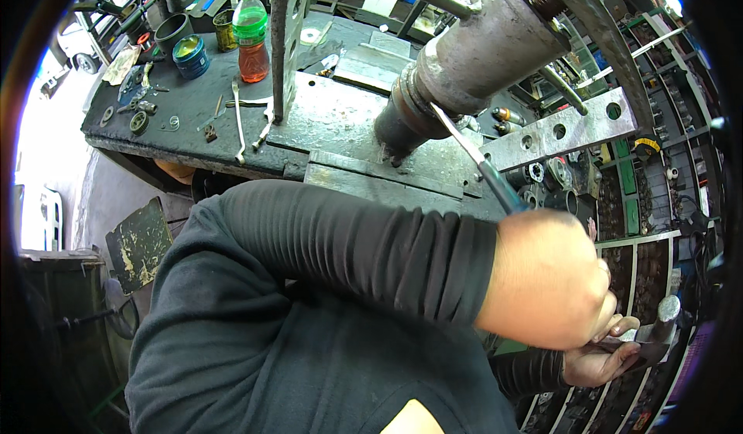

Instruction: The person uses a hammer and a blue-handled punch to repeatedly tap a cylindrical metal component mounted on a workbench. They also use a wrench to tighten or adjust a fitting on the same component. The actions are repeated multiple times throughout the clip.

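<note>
My left arm crosses in front of my body to the right, and my left hand (546, 275) is closed around the dark handle of a screwdriver-like pry tool (467, 146). Its bright shaft slants up to the left, and the tip meets the grooved collar low on a large grey metal cylinder (487, 47). The cylinder leans over a metal plate on the bench. At the lower right, partly behind my left hand, my right hand (600, 363) is closed on what looks like a hammer (659, 332) with a worn, shiny round face. Its handle is mostly hidden.
An upright metal bar (288, 47) and a perforated bar (559, 130) flank the cylinder. On the dark workbench (186, 136) lie a wrench (237, 124), a bottle of red liquid (252, 39), a blue tin (190, 56) and small parts. Racks of parts (658, 202) stand at the right.
</note>
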### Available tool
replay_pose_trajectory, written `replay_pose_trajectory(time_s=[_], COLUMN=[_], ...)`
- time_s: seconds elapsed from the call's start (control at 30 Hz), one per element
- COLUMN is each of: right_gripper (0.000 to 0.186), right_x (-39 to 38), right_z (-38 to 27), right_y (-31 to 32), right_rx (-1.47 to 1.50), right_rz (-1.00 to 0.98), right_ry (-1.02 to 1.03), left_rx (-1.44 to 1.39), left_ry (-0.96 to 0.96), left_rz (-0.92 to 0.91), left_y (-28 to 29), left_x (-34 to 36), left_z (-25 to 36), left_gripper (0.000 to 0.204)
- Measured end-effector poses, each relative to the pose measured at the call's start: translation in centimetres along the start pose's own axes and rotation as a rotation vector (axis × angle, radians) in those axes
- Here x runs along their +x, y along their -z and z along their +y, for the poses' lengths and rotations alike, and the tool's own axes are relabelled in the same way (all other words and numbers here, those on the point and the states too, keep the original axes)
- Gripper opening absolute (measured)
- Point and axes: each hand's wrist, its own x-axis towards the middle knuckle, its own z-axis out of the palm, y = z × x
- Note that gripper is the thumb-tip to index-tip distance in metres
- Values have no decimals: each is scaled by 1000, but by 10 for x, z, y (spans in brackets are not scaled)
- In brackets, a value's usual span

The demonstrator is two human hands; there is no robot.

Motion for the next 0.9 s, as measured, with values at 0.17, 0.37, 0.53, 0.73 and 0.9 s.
replay_pose_trajectory(time_s=[0.17,0.37,0.53,0.73,0.9], right_gripper=[43,40,38,38,38], right_x=[-4,-6,-7,-5,-4], right_z=[-4,-4,-4,-7,-6], right_y=[9,9,7,9,5], right_rx=[-46,-70,-44,40,48], right_rz=[-53,-78,-97,-168,-140], right_ry=[46,72,60,45,61], left_rx=[-10,0,-17,-8,44], left_ry=[76,59,64,61,144], left_rz=[-83,-43,-43,47,5], left_y=[10,12,10,4,21], left_x=[4,2,2,1,2], left_z=[-12,-14,-11,-14,-15], left_gripper=[19,18,18,15,15])
